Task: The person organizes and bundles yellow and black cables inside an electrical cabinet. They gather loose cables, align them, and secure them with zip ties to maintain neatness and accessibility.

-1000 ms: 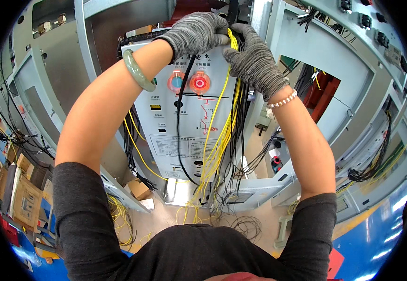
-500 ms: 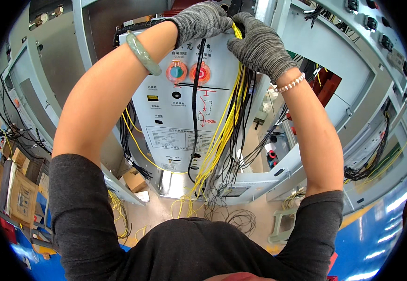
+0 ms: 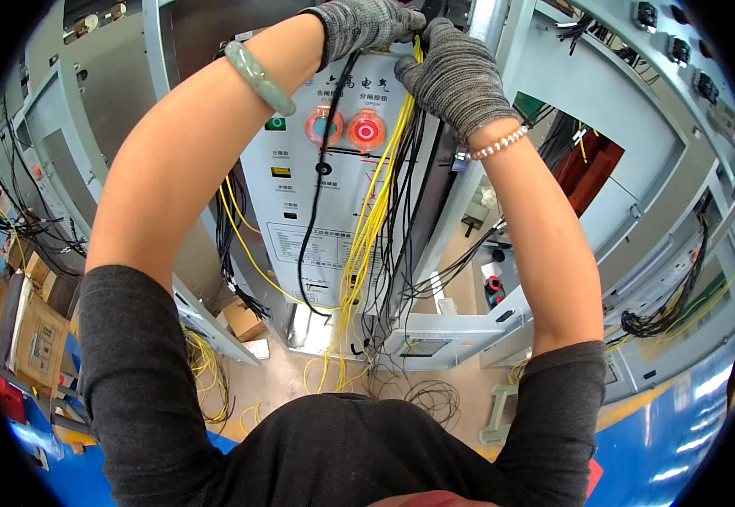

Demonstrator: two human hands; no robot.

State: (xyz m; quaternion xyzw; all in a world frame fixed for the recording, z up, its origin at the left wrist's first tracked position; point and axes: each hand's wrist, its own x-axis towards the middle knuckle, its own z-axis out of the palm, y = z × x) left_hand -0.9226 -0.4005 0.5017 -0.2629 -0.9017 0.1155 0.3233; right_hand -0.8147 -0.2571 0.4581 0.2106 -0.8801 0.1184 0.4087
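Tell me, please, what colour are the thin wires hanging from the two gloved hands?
Bright yellow wires, beside black wires, in the head view.

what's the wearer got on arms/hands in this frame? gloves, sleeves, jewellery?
Both hands wear grey speckled knit gloves: left hand, right hand. The forearms are bare; dark charcoal sleeves are pushed up to about the elbows. The left wrist carries a smooth pale green bangle, the right wrist a thin bracelet of small white beads. No markings are visible on the gloves.
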